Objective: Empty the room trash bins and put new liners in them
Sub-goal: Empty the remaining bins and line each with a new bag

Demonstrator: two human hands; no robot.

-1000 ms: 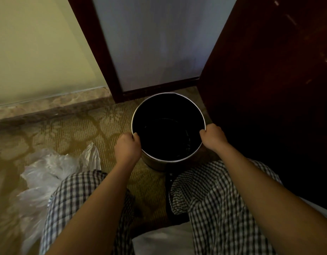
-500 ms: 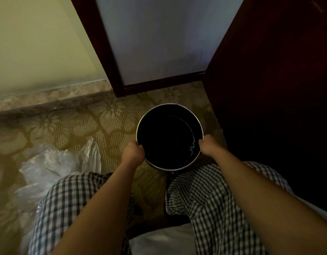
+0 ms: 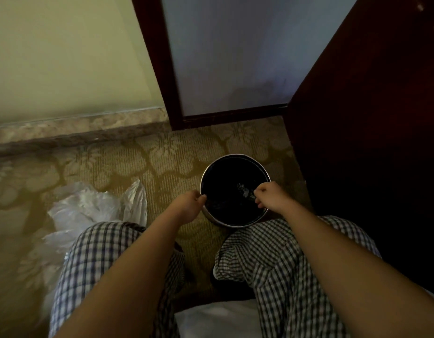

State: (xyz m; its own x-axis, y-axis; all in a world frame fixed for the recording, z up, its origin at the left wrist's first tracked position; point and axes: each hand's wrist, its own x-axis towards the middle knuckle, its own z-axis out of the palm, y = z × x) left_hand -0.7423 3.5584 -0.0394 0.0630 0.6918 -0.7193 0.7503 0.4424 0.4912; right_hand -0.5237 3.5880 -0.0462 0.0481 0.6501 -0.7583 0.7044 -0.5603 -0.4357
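The left hand's [image 3: 190, 206] fingers are curled together, their tips hooked over the left rim of the round metal-rimmed trash bin [image 3: 235, 156] and gripping it. The right hand's [image 3: 269, 198] fingers are bunched tight just inside the right rim, pinching the wrinkled black plastic liner [image 3: 223, 208]; the dark hides exactly how much film they hold.

The liner fills the bin's inside, glossy and creased near the right hand, while the silver rim shows bare all round. The bin stands upright on the patterned beige carpet [image 3: 162, 167], near its right edge, just beside the dark wooden cabinet [image 3: 369, 142].

Both forearms reach forward and down over knees in checked trousers [image 3: 284, 264], wrists level, one hand on each side of the opening. A crumpled clear plastic bag [image 3: 89, 208] lies on the carpet toward its left edge, beside the left knee.
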